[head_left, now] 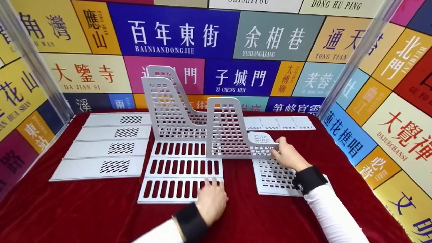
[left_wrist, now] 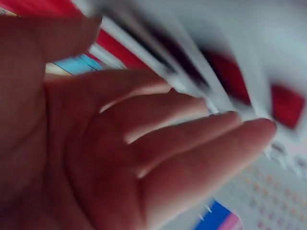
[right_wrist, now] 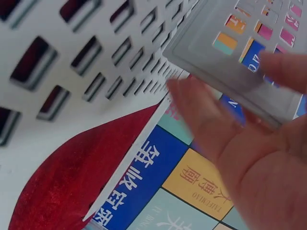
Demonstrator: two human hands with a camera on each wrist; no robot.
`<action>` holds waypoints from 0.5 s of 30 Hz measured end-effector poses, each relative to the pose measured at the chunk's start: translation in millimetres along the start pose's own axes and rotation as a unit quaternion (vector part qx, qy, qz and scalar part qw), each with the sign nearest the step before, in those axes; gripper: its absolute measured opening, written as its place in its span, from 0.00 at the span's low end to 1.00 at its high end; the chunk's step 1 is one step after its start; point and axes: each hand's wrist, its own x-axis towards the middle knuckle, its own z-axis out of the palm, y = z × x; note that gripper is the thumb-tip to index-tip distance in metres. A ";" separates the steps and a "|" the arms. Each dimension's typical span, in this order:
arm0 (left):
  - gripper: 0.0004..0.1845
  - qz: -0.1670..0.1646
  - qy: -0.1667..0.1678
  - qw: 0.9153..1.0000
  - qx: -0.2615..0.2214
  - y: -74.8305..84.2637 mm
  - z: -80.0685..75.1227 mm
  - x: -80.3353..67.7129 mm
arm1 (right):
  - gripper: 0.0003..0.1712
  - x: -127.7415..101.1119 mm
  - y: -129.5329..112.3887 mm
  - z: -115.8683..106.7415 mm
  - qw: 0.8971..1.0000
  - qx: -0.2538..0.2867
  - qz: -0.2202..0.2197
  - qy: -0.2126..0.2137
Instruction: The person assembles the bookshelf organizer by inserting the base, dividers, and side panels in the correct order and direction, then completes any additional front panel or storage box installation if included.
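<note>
Grey plastic file-rack panels stand and lie on a red cloth. My right hand [head_left: 291,156] pinches the low end of an upright perforated side panel [head_left: 225,125]. Close up in the right wrist view, thumb and fingers lie on either side of that panel's corner [right_wrist: 211,62]. Two similar tall side panels [head_left: 157,101] stand further left, one behind the other. Underneath spreads a flat base of slotted panels [head_left: 180,177]. At the base's near right corner is my left hand [head_left: 212,200], its fingers extended over the slots; the left wrist view shows the palm [left_wrist: 110,153] with nothing in it.
Flat panels with slanted slots [head_left: 87,153] lie in a row at the left. More perforated panels [head_left: 266,173] lie below my right hand. A long pale strip [head_left: 281,122] is at the back right. Walls with coloured sign patterns [head_left: 179,33] enclose the table.
</note>
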 end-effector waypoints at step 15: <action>0.28 0.016 -0.040 0.999 -0.022 8.5 -2.6 -3.6 | 0.23 13.4 -43.5 33.8 0.999 -0.019 -0.009 -0.024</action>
